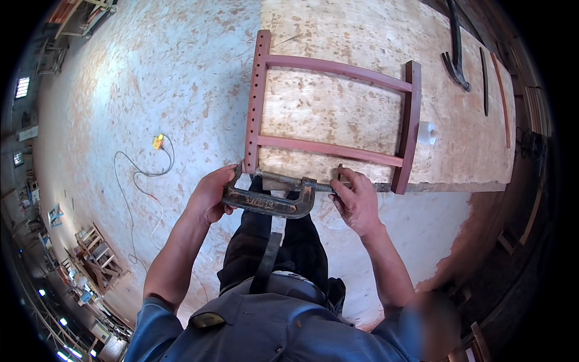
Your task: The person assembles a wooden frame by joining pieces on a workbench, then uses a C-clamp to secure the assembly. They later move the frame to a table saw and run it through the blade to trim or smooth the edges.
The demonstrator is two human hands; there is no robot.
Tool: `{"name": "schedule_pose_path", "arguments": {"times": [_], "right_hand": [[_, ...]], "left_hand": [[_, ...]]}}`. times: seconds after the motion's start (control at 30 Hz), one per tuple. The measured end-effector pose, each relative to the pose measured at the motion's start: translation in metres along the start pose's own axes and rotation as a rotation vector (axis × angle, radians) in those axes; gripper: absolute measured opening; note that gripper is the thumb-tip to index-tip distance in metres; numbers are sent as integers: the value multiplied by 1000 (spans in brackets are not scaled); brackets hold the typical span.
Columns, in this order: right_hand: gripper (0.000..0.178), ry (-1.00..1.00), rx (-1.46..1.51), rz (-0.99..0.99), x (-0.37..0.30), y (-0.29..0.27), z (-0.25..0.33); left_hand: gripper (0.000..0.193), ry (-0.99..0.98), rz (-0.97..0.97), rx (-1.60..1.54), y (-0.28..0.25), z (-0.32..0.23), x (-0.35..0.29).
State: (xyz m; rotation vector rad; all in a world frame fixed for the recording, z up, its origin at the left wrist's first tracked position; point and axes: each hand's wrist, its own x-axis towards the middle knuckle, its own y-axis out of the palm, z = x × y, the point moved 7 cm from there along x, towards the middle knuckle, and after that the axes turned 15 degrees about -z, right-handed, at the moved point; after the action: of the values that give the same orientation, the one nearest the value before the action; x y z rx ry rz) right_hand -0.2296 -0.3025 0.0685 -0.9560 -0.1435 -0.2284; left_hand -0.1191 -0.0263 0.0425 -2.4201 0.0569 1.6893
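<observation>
A dark metal C-clamp (272, 206) lies level in front of me, by the table's near edge. My left hand (211, 192) is closed around its left end, close to the near end of a post with a row of holes. The fingers of my right hand (357, 202) pinch the handle end of the clamp's threaded screw. Past the clamp, a reddish wooden frame (332, 148) lies flat; two curved rails join its holed left post to a shorter right post. Whether the clamp's jaw touches the holed post I cannot tell.
The frame rests on a stained plywood tabletop (338, 108). At its right are a white cup-like piece (427, 133), a hammer (456, 66), a dark strip (484, 81) and a thin wooden strip (502, 99). A yellow power socket (158, 142) with its cable lies on the floor at left.
</observation>
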Motion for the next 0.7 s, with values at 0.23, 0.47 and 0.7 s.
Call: {"name": "schedule_pose_path", "arguments": {"times": [0.23,0.47,0.7], "right_hand": [[37,-119,41,-185,-11,5,4],[38,-130,37,-220,-14,8,3],[33,-64,126,-165,3,2,-1]], "left_hand": [[40,-12,-1,-10,-3,2,4],[37,-17,-29,-11,-2,0,1],[34,-44,-81,-2,-5,-1,5]]}}
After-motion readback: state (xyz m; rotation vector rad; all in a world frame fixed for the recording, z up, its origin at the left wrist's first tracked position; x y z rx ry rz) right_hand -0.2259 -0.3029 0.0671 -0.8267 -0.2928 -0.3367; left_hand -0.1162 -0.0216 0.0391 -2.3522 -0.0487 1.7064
